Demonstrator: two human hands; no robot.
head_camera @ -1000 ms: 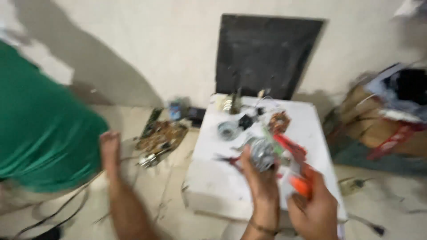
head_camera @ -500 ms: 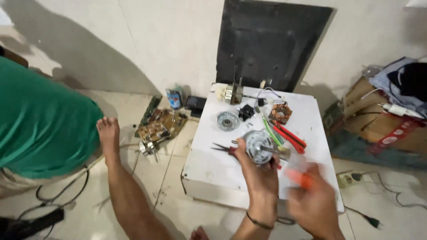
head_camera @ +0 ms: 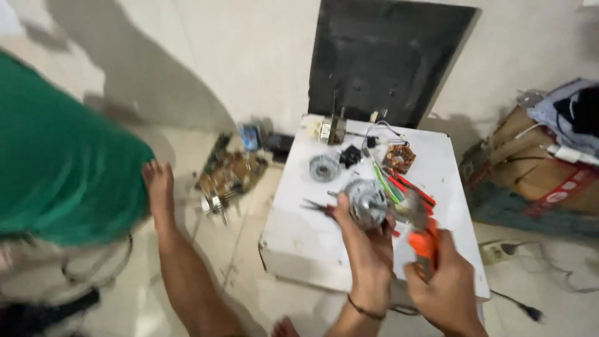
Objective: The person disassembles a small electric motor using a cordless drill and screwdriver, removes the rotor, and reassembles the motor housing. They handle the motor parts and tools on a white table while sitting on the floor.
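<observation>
My left hand (head_camera: 369,248) grips a round silver motor housing (head_camera: 365,201) above the near part of a low white table (head_camera: 299,231). Just to its right, my right hand (head_camera: 446,281) holds pliers with orange handles (head_camera: 425,240), their metal jaws up against the housing's right side. On the table behind lie a second round metal cover (head_camera: 324,168), a copper-wound stator (head_camera: 399,158), a small black part (head_camera: 350,156), and green and red-handled tools (head_camera: 405,186). Red-handled scissors (head_camera: 317,208) lie left of the housing.
A person in a green shirt (head_camera: 56,162) sits at the left, a bare leg and foot (head_camera: 161,187) stretched over the tiled floor. Circuit boards (head_camera: 228,173) lie on the floor by the table. A dark panel (head_camera: 387,59) leans on the wall. Cardboard boxes (head_camera: 536,162) stand right.
My hands have lifted slightly and drawn together, bringing the pliers up against the motor housing. The view has shifted left and steadied.
</observation>
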